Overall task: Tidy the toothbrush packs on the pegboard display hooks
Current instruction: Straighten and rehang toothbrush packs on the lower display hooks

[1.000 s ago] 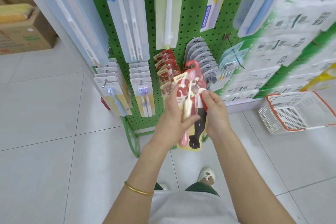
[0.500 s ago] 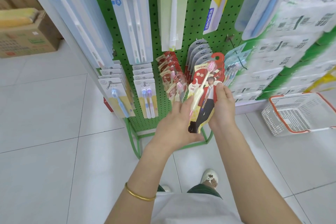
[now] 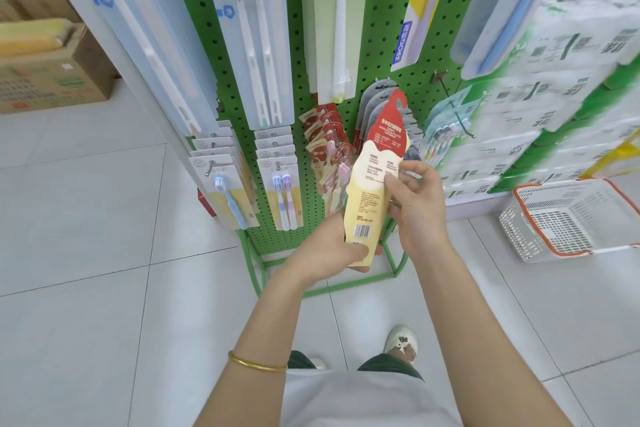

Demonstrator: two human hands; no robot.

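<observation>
A red and cream toothbrush pack [image 3: 375, 177] is upright in front of the green pegboard [image 3: 381, 10], its printed back and barcode facing me. My left hand [image 3: 332, 246] grips its lower end. My right hand [image 3: 415, 198] pinches its right edge near the middle. The pack's hook hole at the top is near a row of grey packs [image 3: 375, 97]. Red packs of the same kind [image 3: 329, 142] hang on a hook just left of it.
Tall clear toothbrush packs [image 3: 252, 28] hang above; small blue packs [image 3: 277, 177] hang lower left. An empty metal hook [image 3: 457, 114] sticks out at right. A white basket with red rim [image 3: 571, 215] sits on the tiled floor; a cardboard box [image 3: 52, 76] stands far left.
The pack has been turned over from its picture side to its printed back and lifted higher toward the board. My left hand moved to its bottom end.
</observation>
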